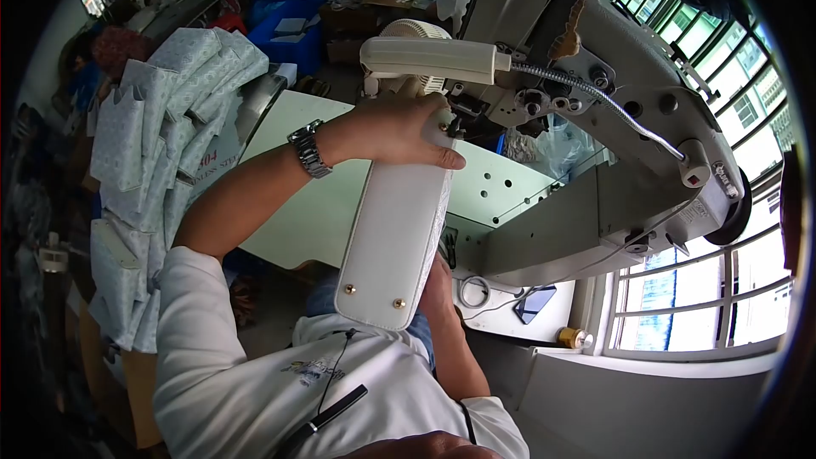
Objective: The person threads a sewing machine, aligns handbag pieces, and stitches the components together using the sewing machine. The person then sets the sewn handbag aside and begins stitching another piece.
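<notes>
A long white bag (395, 238) with gold studs on its bottom face is held upright on end in front of my body, its studded end near my lap. My left hand (404, 132) is wrapped over its far end, thumb on the white face, beneath the lamp of the sewing machine (544, 229). Lower down, my right hand (437, 285) is at the bag's right edge, mostly hidden behind it, and its fingers do not show.
White patterned bag pieces (127, 136) are piled at the left. A cream lamp (433, 58) with a flexible metal neck hangs above the pale worktable (297, 132). Scissors, a cable, a phone (535, 304) and a yellow spool (571, 337) lie at the right, near the barred window.
</notes>
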Demonstrator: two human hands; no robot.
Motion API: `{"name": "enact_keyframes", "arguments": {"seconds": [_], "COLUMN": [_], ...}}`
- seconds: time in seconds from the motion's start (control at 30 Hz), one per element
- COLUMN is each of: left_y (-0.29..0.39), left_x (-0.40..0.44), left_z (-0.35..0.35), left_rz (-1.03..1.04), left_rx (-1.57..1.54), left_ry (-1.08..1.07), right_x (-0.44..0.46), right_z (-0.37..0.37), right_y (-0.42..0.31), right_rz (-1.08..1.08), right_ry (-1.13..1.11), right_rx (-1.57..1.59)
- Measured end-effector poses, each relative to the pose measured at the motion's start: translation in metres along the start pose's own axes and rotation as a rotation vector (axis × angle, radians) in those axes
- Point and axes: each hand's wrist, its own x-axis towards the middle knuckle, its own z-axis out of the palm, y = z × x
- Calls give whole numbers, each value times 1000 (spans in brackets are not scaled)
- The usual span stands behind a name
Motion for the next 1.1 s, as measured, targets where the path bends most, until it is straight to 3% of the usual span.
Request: {"name": "enact_keyframes", "arguments": {"seconds": [0.13,0.23,0.3,0.43,0.53,0.67,0.73,0.77,0.83,0.93,0.97,1.03,1.1], "left_y": [9,16,41,54,48,48,34,19,-10,-59,-57,-28,36], "left_x": [-4,-31,-65,-77,-60,-57,-67,-73,-86,-103,-107,-120,-132], "left_z": [-13,-10,-12,4,8,12,-5,-8,-15,-14,-10,-8,-13], "left_rz": [-62,6,181,430,455,443,352,404,298,-126,-126,-102,98], "left_rx": [-66,-32,158,-13,-74,-73,-485,-468,-333,498,501,453,86], "left_ry": [-11,77,438,246,162,217,108,170,272,415,413,613,418], "right_x": [-1,-9,-13,-17,-16,-17,-22,-22,-23,-26,-25,-20,-18], "right_z": [-4,-6,-6,-6,-3,-6,-4,-6,-9,-7,-9,-11,-7], "right_y": [1,-1,-3,-7,-7,-5,-8,-8,-9,-13,-12,-9,-6], "right_rz": [-31,-34,-28,9,-24,-15,-35,-36,-49,-67,-67,-33,-29], "right_ry": [-31,-64,-93,-81,-53,-50,-70,-68,-52,-56,-58,-86,-91], "right_rx": [-26,-48,-66,-63,-81,-20,-25,-21,-55,-61,-58,-68,-64]}}
